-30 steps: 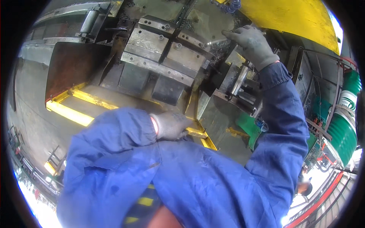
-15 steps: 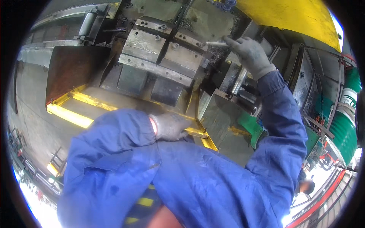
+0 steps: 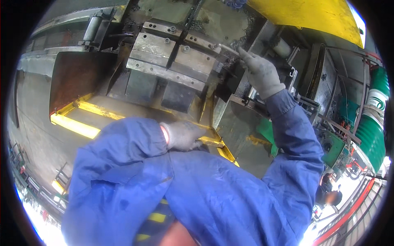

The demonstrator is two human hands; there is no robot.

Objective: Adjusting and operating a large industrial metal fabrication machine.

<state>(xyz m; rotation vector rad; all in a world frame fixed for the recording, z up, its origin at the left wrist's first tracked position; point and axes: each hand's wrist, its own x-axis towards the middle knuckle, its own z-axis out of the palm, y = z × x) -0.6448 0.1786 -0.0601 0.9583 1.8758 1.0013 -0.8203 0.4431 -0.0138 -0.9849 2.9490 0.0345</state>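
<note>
My right hand [image 3: 263,74], in a grey glove, is closed on the end of a slim metal wrench [image 3: 229,51]. The wrench's far end meets a bolt at the right end of a steel clamp block [image 3: 199,42]; its exact head shape is too small to tell. Below that block lie bolted steel plates [image 3: 193,61] of a machine fixture. My left hand [image 3: 184,135], also gloved, is closed over the yellow rail [image 3: 100,110] in front of the fixture, close to my body. Its fingertips are partly hidden.
A yellow guard panel [image 3: 308,18] hangs at the upper right. Metal chips [image 3: 246,24] lie behind the fixture. A brown metal sheet [image 3: 78,82] stands at the left. Green drums [image 3: 371,127] and a person [image 3: 330,197] are at the far right.
My right hand has moved a little toward me and left, turning the wrench so its held end swings nearer. My left hand stays on the rail.
</note>
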